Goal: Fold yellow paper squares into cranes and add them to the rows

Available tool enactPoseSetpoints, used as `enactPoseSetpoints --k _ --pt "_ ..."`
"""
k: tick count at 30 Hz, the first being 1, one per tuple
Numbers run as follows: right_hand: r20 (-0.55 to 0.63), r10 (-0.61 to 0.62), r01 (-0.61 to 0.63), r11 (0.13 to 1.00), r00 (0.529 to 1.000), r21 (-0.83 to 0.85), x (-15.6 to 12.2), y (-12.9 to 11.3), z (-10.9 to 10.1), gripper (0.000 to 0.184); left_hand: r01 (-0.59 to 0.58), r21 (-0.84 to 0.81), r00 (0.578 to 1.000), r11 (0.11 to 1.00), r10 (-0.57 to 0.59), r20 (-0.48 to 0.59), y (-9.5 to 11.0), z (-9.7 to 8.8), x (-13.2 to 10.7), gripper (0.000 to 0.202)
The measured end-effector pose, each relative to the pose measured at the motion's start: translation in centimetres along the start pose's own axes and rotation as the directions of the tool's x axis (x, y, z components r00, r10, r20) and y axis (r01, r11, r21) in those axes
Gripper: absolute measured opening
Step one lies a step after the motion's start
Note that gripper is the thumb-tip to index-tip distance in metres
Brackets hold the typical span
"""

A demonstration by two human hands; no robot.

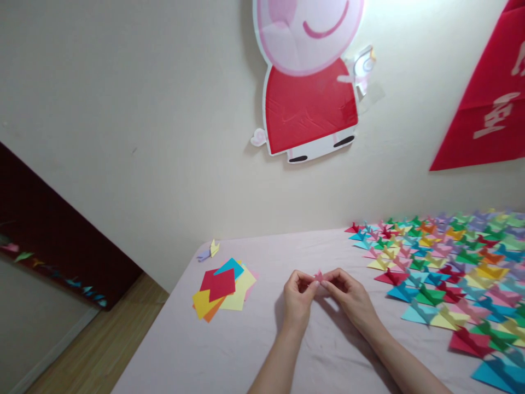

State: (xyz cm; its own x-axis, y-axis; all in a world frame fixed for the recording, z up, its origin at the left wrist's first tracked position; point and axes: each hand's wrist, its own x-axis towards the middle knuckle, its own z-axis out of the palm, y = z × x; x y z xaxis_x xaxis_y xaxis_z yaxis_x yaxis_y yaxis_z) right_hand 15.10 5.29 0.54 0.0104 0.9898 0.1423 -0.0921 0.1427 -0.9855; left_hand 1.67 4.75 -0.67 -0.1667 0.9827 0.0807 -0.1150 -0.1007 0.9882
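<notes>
Between the fingertips of both hands is a small folded piece of pink paper (319, 276), partly covered by the thumbs. My left hand (299, 293) pinches it from the left side, and my right hand (348, 295) pinches it from the right. Both hands are just above the pale pink cloth (262, 355). To the left lies a loose pile of square paper sheets (219, 284) in red, blue, yellow, orange and pink. Rows of folded paper cranes (430, 295) in many colours spread over the right side.
Two small folded papers (212, 249), yellow and purple, sit at the far left corner. A wall (184, 137) rises behind, with a cartoon pig cutout (311, 109) and a red banner (484, 109). More small folded papers (74, 283) line a dark ledge at left, above a wooden floor (102, 334).
</notes>
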Motion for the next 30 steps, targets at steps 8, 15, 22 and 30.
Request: enactPoseSetpoints --k 8,15,22,30 --pt "0.022 0.060 -0.061 0.998 0.998 0.031 0.3 0.5 -0.3 0.052 0.054 -0.019 0.998 0.998 -0.054 0.013 -0.2 -0.3 0.1 0.038" --pt "0.094 0.088 -0.088 0.996 0.992 -0.006 0.5 -0.2 -0.4 0.044 0.062 0.037 0.997 0.997 -0.064 0.053 0.1 -0.1 -0.3 0.036" --pt "0.081 0.110 -0.109 0.994 0.991 -0.019 0.2 -0.8 -0.6 0.045 0.022 0.142 0.995 0.990 -0.036 0.094 0.2 0.0 -0.5 0.026" --pt "0.042 0.117 -0.117 0.993 0.992 -0.001 0.2 -0.9 -0.9 0.042 -0.008 0.223 0.987 0.975 -0.028 0.160 1.3 0.0 -0.6 0.023"
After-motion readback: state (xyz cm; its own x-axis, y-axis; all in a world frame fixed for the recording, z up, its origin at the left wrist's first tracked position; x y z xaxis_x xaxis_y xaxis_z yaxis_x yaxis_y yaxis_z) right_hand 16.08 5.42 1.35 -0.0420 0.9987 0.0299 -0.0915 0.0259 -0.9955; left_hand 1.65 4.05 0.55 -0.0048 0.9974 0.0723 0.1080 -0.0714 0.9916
